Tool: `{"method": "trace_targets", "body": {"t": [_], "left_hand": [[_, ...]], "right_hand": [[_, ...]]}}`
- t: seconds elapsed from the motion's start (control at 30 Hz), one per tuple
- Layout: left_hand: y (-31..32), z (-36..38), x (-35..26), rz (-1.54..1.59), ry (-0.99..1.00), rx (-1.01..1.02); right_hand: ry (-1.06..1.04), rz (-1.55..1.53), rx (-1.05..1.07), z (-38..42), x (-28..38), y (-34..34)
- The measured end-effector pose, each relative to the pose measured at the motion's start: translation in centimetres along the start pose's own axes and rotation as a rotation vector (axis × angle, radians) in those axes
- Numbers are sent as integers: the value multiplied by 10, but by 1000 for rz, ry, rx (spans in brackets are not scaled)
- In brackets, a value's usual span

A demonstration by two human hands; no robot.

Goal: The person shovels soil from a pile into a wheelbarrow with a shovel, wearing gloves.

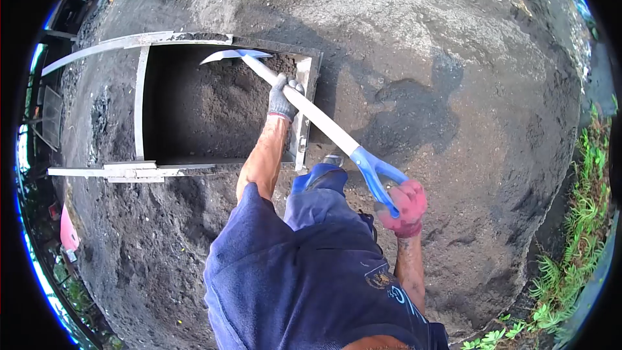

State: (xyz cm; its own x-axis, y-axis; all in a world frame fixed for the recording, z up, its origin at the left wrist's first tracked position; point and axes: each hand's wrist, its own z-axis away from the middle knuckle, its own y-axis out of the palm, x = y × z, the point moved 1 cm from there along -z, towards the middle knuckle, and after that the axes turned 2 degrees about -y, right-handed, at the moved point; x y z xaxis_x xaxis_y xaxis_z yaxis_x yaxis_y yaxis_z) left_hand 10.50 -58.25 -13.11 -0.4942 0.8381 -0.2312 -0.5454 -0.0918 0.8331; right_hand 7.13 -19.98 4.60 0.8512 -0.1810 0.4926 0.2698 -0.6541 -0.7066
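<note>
A shovel (327, 124) with a pale shaft and a blue D-shaped handle slants across the view in both my hands. My left hand (283, 97), in a grey glove, is wrapped round the shaft near the blade. Down at the blue handle, my right hand (404, 207) in a red glove is closed on the grip. The metal blade (230, 55) is over the far side of a rectangular wooden frame (140, 100), seen nearly edge-on. Dark loose soil (223, 107) lies inside the frame, heaped toward its right end.
Long boards (78, 172) extend left from the frame. Uneven dark soil (162, 246) surrounds it, with a paler slope (363, 0) at the back. Green plants (570, 220) line the right edge. A pink object (69, 228) stands at the far left. My shoe (334, 160) is near the frame's corner.
</note>
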Motion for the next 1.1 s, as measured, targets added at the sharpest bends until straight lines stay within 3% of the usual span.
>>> {"method": "trace_targets", "body": {"t": [0.07, 0.13, 0.2, 0.27, 0.3, 0.33, 0.4, 0.43, 0.5, 0.6, 0.63, 0.87, 1.03, 1.1], "left_hand": [[-24, -34, -33, -96, -30, 17], [-19, -34, -53, -109, -100, -101], [-20, -51, -59, -77, -50, -124], [-19, -62, -51, -79, 0, -205], [-21, -68, -41, -78, -41, -219], [-18, -73, -31, -76, -79, -227], [-12, -69, -5, -136, 27, -262], [0, -54, 6, -96, 33, -186], [22, -25, 14, 117, 11, -57], [22, -12, 11, 194, 63, 72], [30, -5, 4, 169, 68, 29], [-18, -55, -31, 292, 65, 128], [-22, -57, 2, 56, -27, -79], [-7, -49, 28, -30, -33, -231]], "right_hand": [[-42, -109, 109, -6, -19, 46], [-15, -167, 171, -42, -16, 53], [2, -221, 216, -71, -21, 57], [23, -188, 169, -77, -30, 46], [146, -200, 164, -79, -35, 38], [136, -202, 172, -78, -40, 29], [286, -124, 146, -73, -47, 8], [272, -122, 142, -73, -47, -1], [-33, 64, 60, -66, -34, -22], [-77, 31, 173, -62, -22, -30], [-118, 25, 175, -64, -21, -24], [-216, 63, 169, -108, 13, 26], [-50, 17, 255, -95, 1, 15], [260, 32, 222, -82, -9, -11]]}}
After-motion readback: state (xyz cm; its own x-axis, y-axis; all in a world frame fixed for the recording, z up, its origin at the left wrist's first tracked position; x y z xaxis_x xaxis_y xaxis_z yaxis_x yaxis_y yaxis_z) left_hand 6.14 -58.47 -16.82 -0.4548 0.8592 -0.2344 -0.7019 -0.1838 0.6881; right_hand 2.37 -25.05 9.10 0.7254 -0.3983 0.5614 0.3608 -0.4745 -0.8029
